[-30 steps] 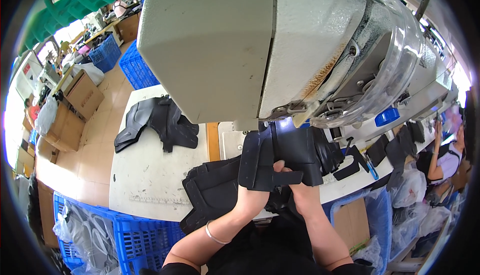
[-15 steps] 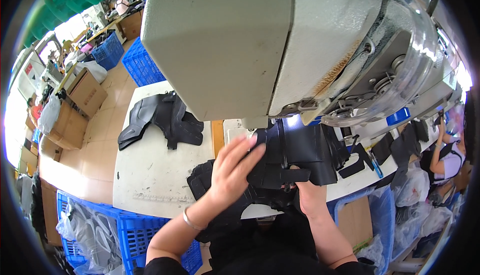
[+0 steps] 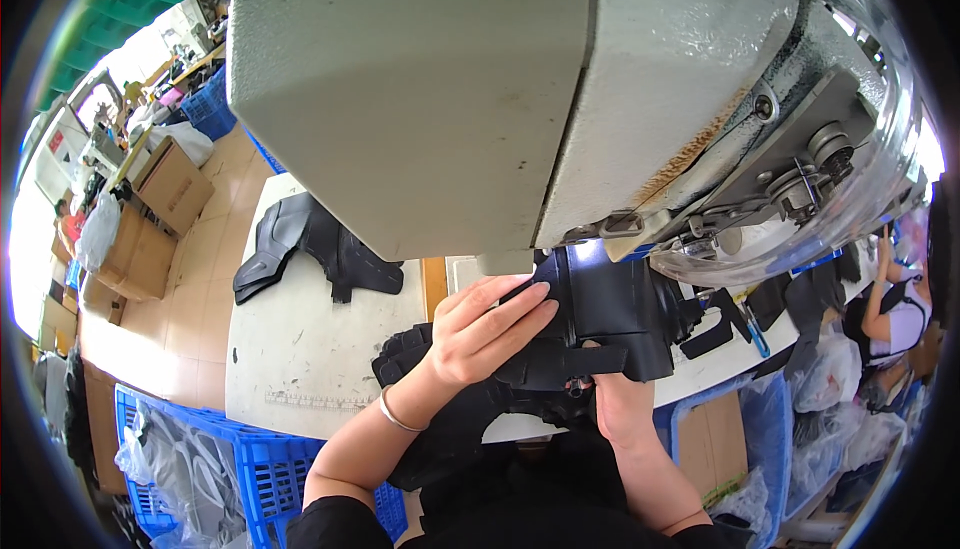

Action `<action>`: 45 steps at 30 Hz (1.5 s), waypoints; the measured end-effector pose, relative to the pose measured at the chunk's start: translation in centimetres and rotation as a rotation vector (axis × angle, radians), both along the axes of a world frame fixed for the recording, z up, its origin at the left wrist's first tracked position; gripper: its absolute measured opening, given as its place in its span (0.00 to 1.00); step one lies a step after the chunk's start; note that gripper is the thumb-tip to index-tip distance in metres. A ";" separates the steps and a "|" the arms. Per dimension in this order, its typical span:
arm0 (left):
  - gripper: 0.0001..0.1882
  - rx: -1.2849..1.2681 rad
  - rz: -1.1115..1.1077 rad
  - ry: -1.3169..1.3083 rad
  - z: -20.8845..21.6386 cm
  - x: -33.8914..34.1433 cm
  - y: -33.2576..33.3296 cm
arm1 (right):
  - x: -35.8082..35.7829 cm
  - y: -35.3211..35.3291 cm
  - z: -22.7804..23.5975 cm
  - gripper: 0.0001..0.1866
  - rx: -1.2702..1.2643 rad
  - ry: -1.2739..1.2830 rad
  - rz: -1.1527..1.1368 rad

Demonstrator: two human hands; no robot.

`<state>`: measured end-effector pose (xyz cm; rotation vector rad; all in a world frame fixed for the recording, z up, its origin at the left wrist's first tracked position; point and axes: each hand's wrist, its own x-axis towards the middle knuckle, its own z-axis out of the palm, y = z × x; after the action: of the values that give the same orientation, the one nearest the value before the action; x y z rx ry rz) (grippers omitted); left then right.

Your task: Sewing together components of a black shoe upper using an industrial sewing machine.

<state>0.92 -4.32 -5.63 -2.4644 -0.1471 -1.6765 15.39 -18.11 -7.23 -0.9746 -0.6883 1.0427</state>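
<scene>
I have the black piece (image 3: 612,297) on the table (image 3: 300,354), right under the overhanging front of the sewing machine (image 3: 410,99), ahead of my right hand (image 3: 622,399) and to the right of my left hand (image 3: 482,334). Its raised seam runs away from me toward the machine, while a narrow black strip (image 3: 575,362) crosses side to side along the near edge. My left hand is nearer the machine, fingers stretched out and laid on the piece's left side, not curled round it. My right hand seems to pinch the near edge, thumb on top, though I can't make out the fingers beneath.

More black pieces (image 3: 425,349) lie beneath my left wrist, and others (image 3: 290,244) rest overlapped at the table's far left.

For containers, I see a blue crate (image 3: 262,489) at lower left, holding grey pieces in clear plastic (image 3: 175,474), and a blue bin (image 3: 777,449) at right, with brown cardboard (image 3: 712,444) and clear plastic inside
</scene>
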 end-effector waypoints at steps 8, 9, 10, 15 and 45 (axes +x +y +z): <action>0.12 0.115 0.027 0.098 0.6 -0.2 0.1 | -0.4 -0.3 0.3 0.04 -0.028 0.004 -0.038; 0.12 0.115 0.023 0.100 0.7 -0.2 0.0 | -0.3 -0.3 0.2 0.04 -0.012 0.003 -0.032; 0.11 0.118 0.039 0.112 0.9 -0.2 -0.2 | -0.3 -0.3 0.2 0.04 -0.013 0.005 -0.036; 0.08 0.143 0.059 0.132 2.0 -0.2 -0.4 | 0.0 -0.2 -0.3 0.08 -0.043 0.028 -0.016; 0.13 0.118 0.101 -0.009 1.7 0.6 0.9 | 0.4 1.7 1.1 0.05 -0.071 -0.093 -0.006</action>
<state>1.55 -3.38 -3.93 -2.3238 -0.1655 -1.6074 15.82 -16.43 -6.15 -1.0918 -0.7282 1.0271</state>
